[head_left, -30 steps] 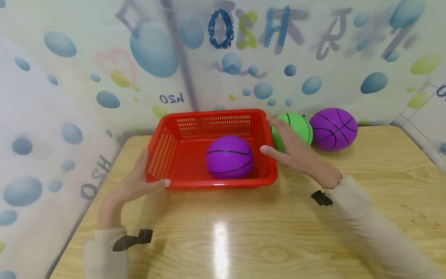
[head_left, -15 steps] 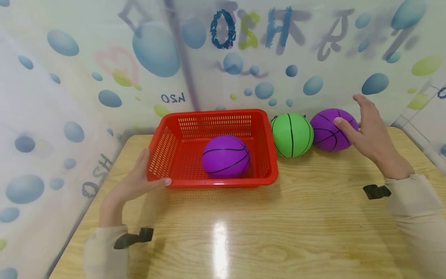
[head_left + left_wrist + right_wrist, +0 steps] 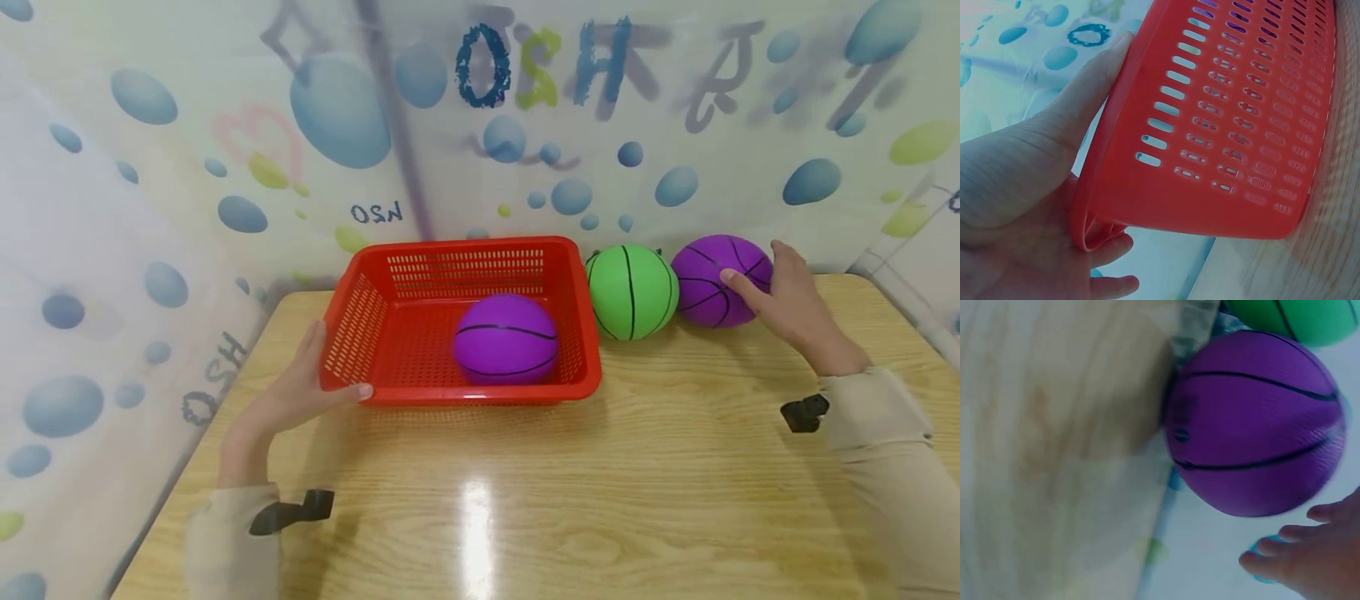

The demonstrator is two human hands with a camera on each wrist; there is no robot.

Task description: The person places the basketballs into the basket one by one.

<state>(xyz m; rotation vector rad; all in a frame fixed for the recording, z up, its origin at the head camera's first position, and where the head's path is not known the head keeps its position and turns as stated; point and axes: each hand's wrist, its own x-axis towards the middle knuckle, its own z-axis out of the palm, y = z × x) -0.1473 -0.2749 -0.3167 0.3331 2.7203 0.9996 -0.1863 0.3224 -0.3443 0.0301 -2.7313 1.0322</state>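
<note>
A red plastic basket point(image 3: 480, 392) with slotted walls stands on the table. My left hand point(image 3: 296, 392) grips its near left corner; in the left wrist view the thumb lies along the rim and fingertips show below it. Inside the basket, toward its right side, is a purple ball point(image 3: 506, 340) with black basketball lines. My right hand point(image 3: 798, 308) is at the right side of another purple ball point(image 3: 722, 282). Its thumb overlaps that ball in the head view. In the right wrist view, the visible fingers are spread and apart from the ball point(image 3: 1257, 425).
A green ball point(image 3: 632, 292) sits between the basket and the right-hand purple ball. Both outside balls are at the wooden table's point(image 3: 600, 492) back edge, by a wall point(image 3: 675, 100) printed with blue and green spots. Another wall rises on the left.
My right hand has left the basket's right side and gone right to the far purple ball. The ball in the basket has rolled left, then right. My left hand keeps its grip.
</note>
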